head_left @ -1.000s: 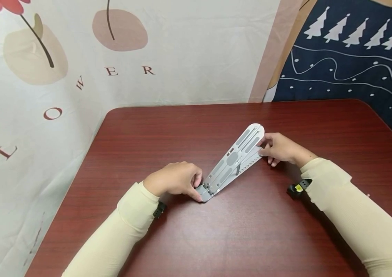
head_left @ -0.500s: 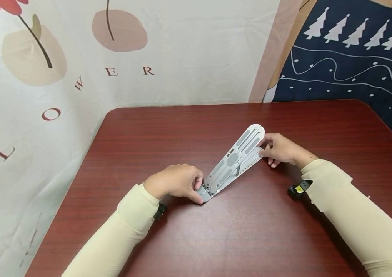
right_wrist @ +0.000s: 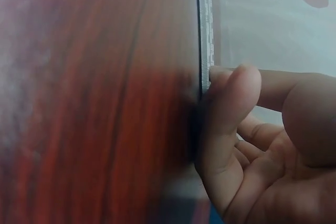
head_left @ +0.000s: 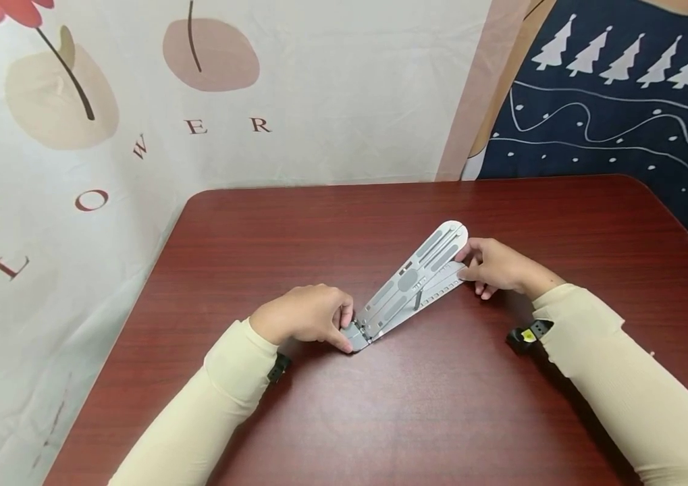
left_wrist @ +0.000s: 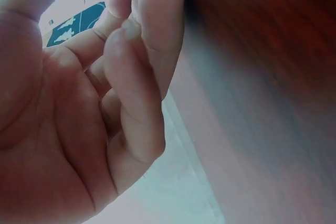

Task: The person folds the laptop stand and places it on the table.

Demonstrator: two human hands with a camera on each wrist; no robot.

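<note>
A silver folding laptop stand (head_left: 407,279) with grey rubber pads lies slantwise on the table. Its upper arm is tilted up from a notched lower bar (head_left: 441,283), with a small strut between them. My left hand (head_left: 310,314) pinches the hinged near end between thumb and fingers. At the far end, my right hand (head_left: 498,266) grips the lower bar by thumb and fingers. In the left wrist view the curled fingers (left_wrist: 139,93) hide nearly all of the stand. The right wrist view shows the bar's thin edge (right_wrist: 206,35) running to the fingertips.
The dark red wooden table (head_left: 258,229) has rounded far corners. Behind it hangs a pale cloth (head_left: 344,88) printed with flowers and letters. A navy cloth (head_left: 611,121) with white trees hangs at the right. Black wrist cameras sit under both sleeves.
My right hand and the far end of the stand have shifted slightly right and toward me. The left hand keeps its pinch and has barely moved.
</note>
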